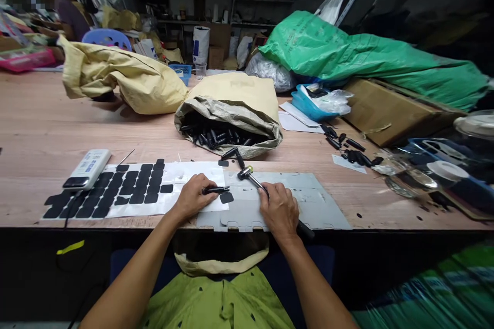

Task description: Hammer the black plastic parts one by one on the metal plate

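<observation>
My left hand is closed on a slim black cylindrical part, held level above a white sheet. My right hand wraps round the black handle of a small hammer. Its metal head with a yellowish face lies up and left of my fingers, over a grey board. A rounded black sticker is just below the tip of the black part. Rows of similar black stickers cover the sheet to the left.
An open yellow sack of black parts lies ahead, with another yellow sack to its left. A white power bank rests on the stickers. Loose black parts, a cardboard box and clear containers are at the right.
</observation>
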Motion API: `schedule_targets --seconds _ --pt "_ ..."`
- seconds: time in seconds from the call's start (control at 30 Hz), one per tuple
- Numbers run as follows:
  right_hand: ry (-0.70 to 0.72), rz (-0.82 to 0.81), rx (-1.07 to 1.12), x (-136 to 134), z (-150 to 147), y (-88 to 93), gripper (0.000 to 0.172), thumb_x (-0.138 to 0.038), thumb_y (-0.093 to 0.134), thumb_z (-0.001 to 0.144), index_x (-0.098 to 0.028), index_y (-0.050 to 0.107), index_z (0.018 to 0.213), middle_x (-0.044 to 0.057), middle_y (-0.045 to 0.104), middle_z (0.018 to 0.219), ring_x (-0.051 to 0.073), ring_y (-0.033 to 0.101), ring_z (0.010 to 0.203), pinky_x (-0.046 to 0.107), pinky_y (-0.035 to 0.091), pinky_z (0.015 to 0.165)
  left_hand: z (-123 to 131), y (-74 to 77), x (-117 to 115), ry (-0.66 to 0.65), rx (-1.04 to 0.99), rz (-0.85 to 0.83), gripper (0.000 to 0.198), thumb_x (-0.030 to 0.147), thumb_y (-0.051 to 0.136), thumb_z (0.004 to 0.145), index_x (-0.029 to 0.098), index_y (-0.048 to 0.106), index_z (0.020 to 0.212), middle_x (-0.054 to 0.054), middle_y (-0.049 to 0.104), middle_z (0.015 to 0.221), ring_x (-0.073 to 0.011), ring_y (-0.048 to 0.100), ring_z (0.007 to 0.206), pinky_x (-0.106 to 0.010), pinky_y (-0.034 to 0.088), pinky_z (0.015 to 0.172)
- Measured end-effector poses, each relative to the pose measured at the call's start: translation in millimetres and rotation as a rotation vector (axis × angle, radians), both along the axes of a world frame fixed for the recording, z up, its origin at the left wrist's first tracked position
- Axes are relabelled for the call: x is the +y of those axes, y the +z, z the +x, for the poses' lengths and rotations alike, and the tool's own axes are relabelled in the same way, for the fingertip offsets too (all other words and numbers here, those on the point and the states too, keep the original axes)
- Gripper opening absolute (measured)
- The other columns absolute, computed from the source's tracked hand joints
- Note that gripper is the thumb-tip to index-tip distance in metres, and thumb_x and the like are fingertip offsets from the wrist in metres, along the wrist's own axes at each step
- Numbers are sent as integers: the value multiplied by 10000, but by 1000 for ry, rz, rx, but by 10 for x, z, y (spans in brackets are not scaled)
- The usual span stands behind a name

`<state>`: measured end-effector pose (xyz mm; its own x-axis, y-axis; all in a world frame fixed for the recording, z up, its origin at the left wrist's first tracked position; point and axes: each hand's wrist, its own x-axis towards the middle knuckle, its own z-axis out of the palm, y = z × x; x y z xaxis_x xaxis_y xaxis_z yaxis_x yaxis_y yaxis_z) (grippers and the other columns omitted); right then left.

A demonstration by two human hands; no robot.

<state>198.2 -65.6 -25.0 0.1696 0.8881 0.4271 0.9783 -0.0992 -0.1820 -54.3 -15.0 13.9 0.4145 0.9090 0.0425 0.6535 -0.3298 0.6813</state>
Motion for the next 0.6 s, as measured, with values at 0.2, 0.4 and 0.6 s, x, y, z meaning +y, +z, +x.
schedule_targets --seconds 0.2,0.4,0.6 --pt "130 47 204 -119 -145 85 230 -299 438 973 -198 642 1009 56 620 939 179 542 832 293 371 719 1 -103 7 29 -86 33 150 245 717 771 184 695 907 -32 634 882 -206 553 889 -323 444 782" --pt "422 -15 555 -332 -514 222 242 -310 405 1000 -206 617 1054 51 619 938 154 601 860 266 473 770 2 -143 19 69 -104 45 129 219 753 740 193 677 841 -14 616 843 -195 552 875 -312 438 780" --pt "448 -53 521 -402 -678 255 248 -291 404 1000 -215 615 1108 51 618 938 149 600 823 264 479 737 10 -127 38 65 -62 21 133 213 759 731 184 629 720 -3 577 791 -180 538 831 -296 416 743"
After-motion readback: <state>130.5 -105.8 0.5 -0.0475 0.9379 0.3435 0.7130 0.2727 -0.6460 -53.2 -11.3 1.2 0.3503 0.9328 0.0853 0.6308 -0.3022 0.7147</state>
